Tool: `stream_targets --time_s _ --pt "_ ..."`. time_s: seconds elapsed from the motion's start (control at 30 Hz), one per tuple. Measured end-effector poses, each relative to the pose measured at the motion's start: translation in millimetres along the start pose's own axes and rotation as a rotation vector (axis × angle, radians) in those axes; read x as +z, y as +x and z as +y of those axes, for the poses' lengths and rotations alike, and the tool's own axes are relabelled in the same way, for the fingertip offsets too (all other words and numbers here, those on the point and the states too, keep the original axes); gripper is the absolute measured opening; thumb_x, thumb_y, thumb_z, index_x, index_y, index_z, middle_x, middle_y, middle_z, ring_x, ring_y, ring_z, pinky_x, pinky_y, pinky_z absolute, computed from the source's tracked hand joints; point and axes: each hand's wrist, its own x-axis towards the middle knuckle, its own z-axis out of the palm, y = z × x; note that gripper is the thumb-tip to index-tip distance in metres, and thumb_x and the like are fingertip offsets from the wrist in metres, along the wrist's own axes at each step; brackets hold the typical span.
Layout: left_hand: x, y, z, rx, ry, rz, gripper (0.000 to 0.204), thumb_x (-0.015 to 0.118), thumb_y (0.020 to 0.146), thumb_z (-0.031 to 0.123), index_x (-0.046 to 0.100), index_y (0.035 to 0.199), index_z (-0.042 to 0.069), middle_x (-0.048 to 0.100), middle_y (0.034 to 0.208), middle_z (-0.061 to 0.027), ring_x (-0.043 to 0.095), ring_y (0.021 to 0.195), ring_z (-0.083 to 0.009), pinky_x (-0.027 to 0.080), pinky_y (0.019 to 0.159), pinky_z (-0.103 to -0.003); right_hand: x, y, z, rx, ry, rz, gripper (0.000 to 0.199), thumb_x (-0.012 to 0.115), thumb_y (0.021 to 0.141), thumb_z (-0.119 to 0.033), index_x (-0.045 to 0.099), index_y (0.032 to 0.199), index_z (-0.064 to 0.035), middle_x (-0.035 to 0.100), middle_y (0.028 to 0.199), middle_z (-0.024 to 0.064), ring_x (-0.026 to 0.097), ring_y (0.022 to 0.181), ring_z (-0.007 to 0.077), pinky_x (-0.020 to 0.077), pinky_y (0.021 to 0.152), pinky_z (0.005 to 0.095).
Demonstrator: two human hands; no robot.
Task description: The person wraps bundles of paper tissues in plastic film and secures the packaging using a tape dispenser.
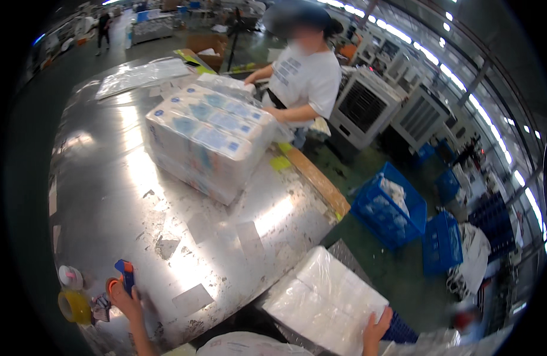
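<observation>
My left hand (128, 305) is closed around a blue and orange tape dispenser (126, 272) at the near left of the metal table. Beside it lie a yellow tape roll (73, 307) and a white roll (70, 277). At the near right, my right hand (375, 329) grips the corner of a clear-wrapped bundle of white packs (329, 299), tilted beside the table's near edge. Farther up the table sits a large plastic-wrapped bundle of printed packs (208, 139). A co-worker's hands (276, 114) are at its far side, on clear film.
The metal table (107, 207) has worn patches and strips of tape. Flat plastic sheets (143, 77) lie at its far left. Blue crates (389, 204) stand on the floor to the right, before grey air coolers (368, 107). A co-worker (306, 77) stands at the far edge.
</observation>
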Motion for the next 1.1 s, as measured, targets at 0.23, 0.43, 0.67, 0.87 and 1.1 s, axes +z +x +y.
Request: stream_targets --time_s 0.23,0.43,0.67,0.87,1.1 --pt "2.0 -5.4 231.2 0.138 -1.008 -0.922 0.042 0.059 0.083 0.024 0.051 0.117 0.000 0.057 0.111 -0.0143 0.058 0.087 -0.0192 0.048 0.075 -0.031 -11.7 -87.7 21.7 0.940 0.428 -0.158 0.056 0.042 0.090 -0.039 0.043 0.124 0.0053 0.050 0.118 0.0201 0.048 0.107 0.0299 0.0343 0.094 0.0346" --pt "42.2 -53.8 378.9 0.703 -1.048 -1.411 0.054 0.044 0.091 0.032 0.033 0.134 0.002 0.037 0.136 -0.0167 0.033 0.128 -0.0265 0.025 0.105 -0.033 6.1 -98.4 47.7 0.971 0.946 -0.150 0.058 0.035 0.093 -0.044 0.047 0.121 0.0058 0.054 0.117 0.0127 0.052 0.104 0.0201 0.0381 0.093 0.0290" --pt "11.3 -116.5 412.5 -0.309 -1.427 -2.030 0.050 0.039 0.092 0.041 0.046 0.121 0.000 0.055 0.109 -0.0132 0.057 0.094 -0.0234 0.050 0.078 -0.033 15.4 -101.6 60.5 1.149 1.478 -0.241 0.062 0.040 0.088 -0.053 0.046 0.125 -0.0033 0.053 0.120 0.0112 0.053 0.105 0.0221 0.0414 0.091 0.0315" --pt "-16.1 -152.0 409.5 -0.331 -1.324 -1.773 0.042 0.045 0.091 0.032 0.047 0.117 0.000 0.057 0.101 -0.0119 0.060 0.083 -0.0216 0.054 0.070 -0.031 0.6 -96.5 90.5 1.206 1.614 -0.339 0.065 0.040 0.086 -0.057 0.046 0.126 -0.0052 0.053 0.120 0.0121 0.053 0.106 0.0222 0.0421 0.091 0.0333" --pt "-73.6 -216.3 354.4 -0.424 -1.447 -1.659 0.068 0.023 0.090 0.058 0.036 0.132 0.006 0.047 0.125 -0.0159 0.051 0.110 -0.0273 0.043 0.093 -0.039 -17.5 -72.7 143.6 1.149 1.659 -0.642 0.060 0.039 0.088 -0.053 0.045 0.127 -0.0068 0.053 0.121 0.0109 0.052 0.107 0.0239 0.0411 0.093 0.0351"
